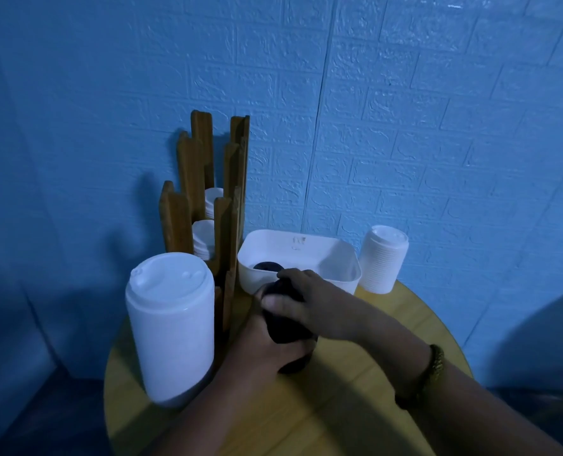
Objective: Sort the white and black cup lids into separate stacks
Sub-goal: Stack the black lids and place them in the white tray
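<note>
Black lid stack [288, 327]: just in front of the white bin [349, 258]; its long axis runs from the bin's front wall back toward the person, and its lower end seems to rest on the surface [339, 406].
Right hand [306, 301]: fingers curl over the stack's end nearest the bin, gripping it.
Left hand [257, 343]: wraps round the stack's lower part, farther from the bin.
Loose black lid [267, 266]: inside the bin's left corner, just beyond the right hand, which is the nearer one.
White lid stacks: tall one [171, 324] left of the bin, shorter one [383, 258] right of it.
</note>
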Action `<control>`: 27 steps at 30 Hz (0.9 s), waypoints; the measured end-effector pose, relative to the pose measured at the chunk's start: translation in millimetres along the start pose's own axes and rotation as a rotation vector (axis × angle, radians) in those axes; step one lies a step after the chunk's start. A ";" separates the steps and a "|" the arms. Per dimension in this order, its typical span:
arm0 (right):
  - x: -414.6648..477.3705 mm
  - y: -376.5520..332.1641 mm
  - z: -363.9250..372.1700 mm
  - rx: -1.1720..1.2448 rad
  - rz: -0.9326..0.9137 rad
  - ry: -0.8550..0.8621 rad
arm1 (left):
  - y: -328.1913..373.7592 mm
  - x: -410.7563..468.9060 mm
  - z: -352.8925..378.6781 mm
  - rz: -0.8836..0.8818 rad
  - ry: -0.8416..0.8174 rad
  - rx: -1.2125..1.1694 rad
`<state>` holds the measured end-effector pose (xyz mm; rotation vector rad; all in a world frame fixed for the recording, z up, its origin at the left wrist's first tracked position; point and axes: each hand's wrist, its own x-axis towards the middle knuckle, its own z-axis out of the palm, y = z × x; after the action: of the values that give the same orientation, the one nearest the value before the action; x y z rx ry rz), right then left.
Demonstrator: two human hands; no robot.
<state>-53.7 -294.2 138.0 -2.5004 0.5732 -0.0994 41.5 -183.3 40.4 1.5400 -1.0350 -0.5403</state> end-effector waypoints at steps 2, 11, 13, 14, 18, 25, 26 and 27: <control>11.3 9.2 -19.3 0.197 -0.013 0.024 | -9.8 4.3 0.4 -0.028 -0.004 0.014; 156.7 69.8 -21.2 -0.156 0.048 -0.143 | -12.7 9.4 -7.5 -0.091 0.071 0.004; 172.2 65.0 -14.9 -0.155 0.022 -0.239 | -14.3 9.5 -8.3 -0.095 0.080 0.016; 177.3 62.6 -11.0 -0.197 0.002 -0.268 | -14.6 9.3 -8.4 -0.094 0.082 0.010; 189.5 70.8 4.5 -0.320 -0.037 -0.236 | -14.7 8.1 -7.8 -0.100 0.078 -0.008; 131.7 72.8 -47.8 -0.077 -0.020 0.124 | -22.5 14.0 -5.6 -0.080 0.102 -0.031; 113.6 73.0 -55.3 -0.058 -0.037 0.164 | -22.9 14.7 -6.1 -0.089 0.094 -0.040; 92.0 73.8 -60.6 -0.044 -0.048 0.201 | -21.8 14.7 -6.8 -0.095 0.088 -0.044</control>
<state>-9.9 -419.2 143.7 -2.5641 0.6020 -0.3639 61.2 -192.6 24.3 1.5655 -0.8807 -0.5528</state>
